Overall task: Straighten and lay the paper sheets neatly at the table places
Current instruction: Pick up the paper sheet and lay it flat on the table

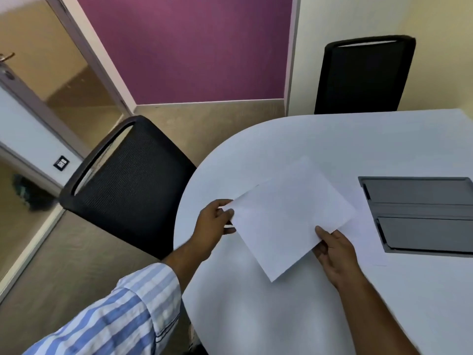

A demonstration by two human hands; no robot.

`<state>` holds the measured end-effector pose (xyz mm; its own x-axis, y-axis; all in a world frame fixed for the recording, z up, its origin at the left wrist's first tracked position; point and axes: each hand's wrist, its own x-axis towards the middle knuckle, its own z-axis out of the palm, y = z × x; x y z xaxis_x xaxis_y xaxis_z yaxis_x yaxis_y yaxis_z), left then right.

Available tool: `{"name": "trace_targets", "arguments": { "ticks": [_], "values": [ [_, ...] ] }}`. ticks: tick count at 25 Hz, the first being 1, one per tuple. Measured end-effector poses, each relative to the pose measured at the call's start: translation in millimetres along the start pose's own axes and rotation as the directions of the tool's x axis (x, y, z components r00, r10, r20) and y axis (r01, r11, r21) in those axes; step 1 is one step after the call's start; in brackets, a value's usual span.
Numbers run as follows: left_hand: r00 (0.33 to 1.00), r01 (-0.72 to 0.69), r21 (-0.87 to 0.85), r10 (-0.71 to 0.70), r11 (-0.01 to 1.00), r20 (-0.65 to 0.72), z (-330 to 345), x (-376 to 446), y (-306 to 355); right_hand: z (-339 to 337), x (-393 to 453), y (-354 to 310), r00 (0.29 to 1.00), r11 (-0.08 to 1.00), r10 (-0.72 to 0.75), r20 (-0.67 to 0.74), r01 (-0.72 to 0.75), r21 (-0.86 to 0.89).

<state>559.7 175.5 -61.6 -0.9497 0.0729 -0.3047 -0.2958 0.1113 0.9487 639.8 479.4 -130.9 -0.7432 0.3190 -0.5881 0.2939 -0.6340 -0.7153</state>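
A white paper sheet (289, 221) is held slanted just above the white table (320, 139), near its rounded left end. My left hand (213, 224) pinches the sheet's left corner between thumb and fingers. My right hand (335, 252) grips its lower right edge, thumb on top. Under it lies at least one more white sheet (361, 226), which sticks out to the right and reaches the grey panel. How many sheets lie there I cannot tell, as they blend with the table top.
A grey flip-lid cable panel (419, 213) is set into the table at the right. One black mesh chair (128, 185) stands at the table's left end, another black chair (363, 75) at the far side. A glass door (33, 80) is at the left.
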Motion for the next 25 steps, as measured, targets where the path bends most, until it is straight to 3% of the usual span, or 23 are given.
{"name": "trace_targets", "arguments": {
  "ticks": [2, 5, 9, 15, 20, 25],
  "values": [
    [0.994, 0.045, -0.152, -0.059, 0.987, -0.087, -15.4, 6.9, -0.1, 27.9, -5.2, 13.4, 1.0, 1.0, -0.011, -0.03, 0.012, 0.027],
    [0.981, 0.163, -0.24, -0.182, 0.957, -0.061, -32.3, 9.5, -19.1, 65.7, -11.3, 37.0, 0.991, 0.995, -0.009, -0.13, 0.022, 0.099],
    [0.971, 0.227, -0.144, -0.213, 0.963, 0.106, -62.0, 22.7, -52.5, 114.9, -13.0, 76.8, 0.958, 0.991, -0.005, -0.288, 0.043, 0.127],
    [0.969, 0.205, 0.065, -0.212, 0.977, 0.128, -99.8, 92.1, -79.0, 159.8, 0.7, 129.3, 0.899, 0.988, 0.007, -0.439, 0.061, 0.141],
    [0.954, 0.196, 0.254, -0.244, 0.947, 0.174, -108.2, 146.2, -93.7, 175.7, 28.7, 152.0, 0.88, 1.0, -0.029, -0.475, 0.025, -0.015],
    [0.937, 0.25, 0.319, -0.311, 0.914, 0.158, -108.4, 178.0, -107.2, 183.7, 50.9, 157.5, 0.85, 0.99, -0.069, -0.522, -0.006, -0.14]
  ]
}}
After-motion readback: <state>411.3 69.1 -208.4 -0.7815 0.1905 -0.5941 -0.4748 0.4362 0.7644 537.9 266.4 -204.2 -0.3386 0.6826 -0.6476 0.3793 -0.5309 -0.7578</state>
